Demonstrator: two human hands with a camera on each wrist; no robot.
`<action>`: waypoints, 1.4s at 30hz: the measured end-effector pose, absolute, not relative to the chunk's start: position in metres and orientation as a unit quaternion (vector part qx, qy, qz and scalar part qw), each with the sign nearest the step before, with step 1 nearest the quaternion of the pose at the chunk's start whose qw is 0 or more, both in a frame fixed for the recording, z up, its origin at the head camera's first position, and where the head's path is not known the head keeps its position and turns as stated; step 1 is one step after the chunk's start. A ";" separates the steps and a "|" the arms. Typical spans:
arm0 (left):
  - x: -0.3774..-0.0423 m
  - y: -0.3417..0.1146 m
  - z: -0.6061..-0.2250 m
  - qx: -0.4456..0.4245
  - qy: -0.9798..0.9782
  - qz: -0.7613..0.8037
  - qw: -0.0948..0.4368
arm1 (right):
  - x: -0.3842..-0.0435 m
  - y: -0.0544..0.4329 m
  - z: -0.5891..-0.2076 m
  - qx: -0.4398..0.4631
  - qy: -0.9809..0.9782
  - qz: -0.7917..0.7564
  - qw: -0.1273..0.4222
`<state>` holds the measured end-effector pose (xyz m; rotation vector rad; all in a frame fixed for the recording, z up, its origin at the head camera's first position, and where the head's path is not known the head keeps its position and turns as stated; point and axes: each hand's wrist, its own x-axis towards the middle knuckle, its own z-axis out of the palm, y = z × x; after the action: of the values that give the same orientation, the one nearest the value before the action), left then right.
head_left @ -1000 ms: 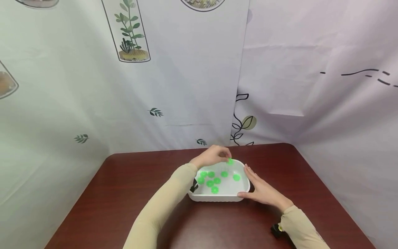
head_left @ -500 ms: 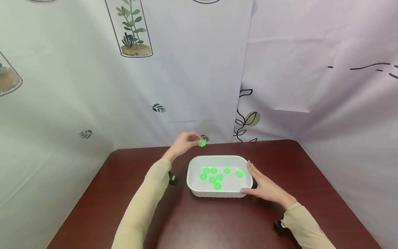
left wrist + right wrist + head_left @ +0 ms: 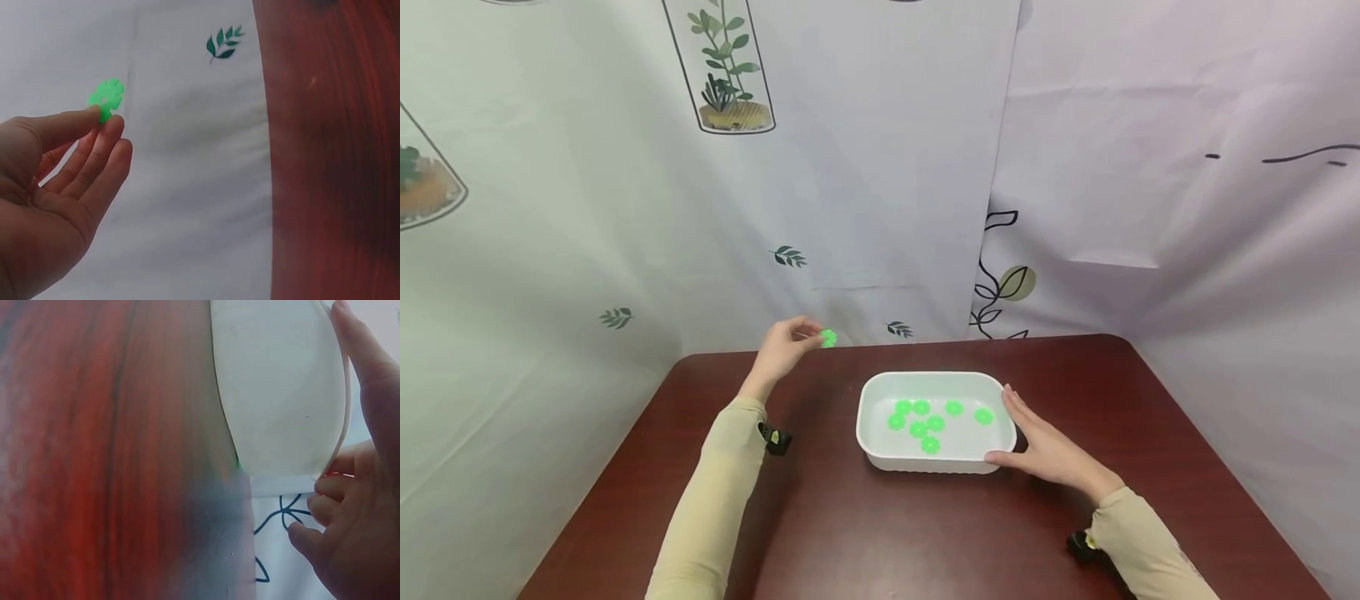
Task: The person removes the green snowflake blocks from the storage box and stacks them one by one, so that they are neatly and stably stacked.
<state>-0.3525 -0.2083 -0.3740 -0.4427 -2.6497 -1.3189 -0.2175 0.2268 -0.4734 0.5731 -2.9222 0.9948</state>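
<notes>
Eight green flower-shaped pieces (image 3: 930, 445) lie inside one white tray (image 3: 934, 465) in the head view: six toward its left and middle, two farther right. The tray stands on one dark red desk (image 3: 850, 533). One more green piece, the ninth piece (image 3: 828, 338), is held up in the air left of the tray by the left hand (image 3: 781, 346), seen against the printed cloth (image 3: 880, 183) behind the desk. The right hand (image 3: 1051, 452) spans the tray's right end, thumb on the near rim, fingers along the far side. Two pale sleeves show, and two black wrist devices (image 3: 777, 439). Three small leaf sprigs (image 3: 788, 256) are printed on the cloth.

From the left wrist, one piece shows, pinched between thumb and forefinger; the other fingers bend loosely behind it. One leaf sprig appears beyond.

From the right wrist, one tray end is visible, with the thumb and bent fingers clamped at its rim; its contents are hidden.
</notes>
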 end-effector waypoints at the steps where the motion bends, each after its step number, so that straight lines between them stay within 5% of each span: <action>1: -0.352 -0.210 -0.375 -0.143 -0.883 -0.440 0.076 | -0.217 0.227 -0.473 0.182 -0.931 0.316 0.001; 20: -0.348 -0.232 -0.440 -0.095 -0.915 -0.393 0.017 | -0.216 0.227 -0.474 0.169 -0.933 0.317 -0.005; 42: -0.341 -0.233 -0.452 -0.059 -0.928 -0.365 -0.045 | -0.219 0.230 -0.471 0.186 -0.928 0.322 -0.004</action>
<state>-0.3415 -0.2331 -0.4519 -0.1923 -3.0017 -1.1793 -0.2191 0.2298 -0.4712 0.5862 -2.9236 1.0155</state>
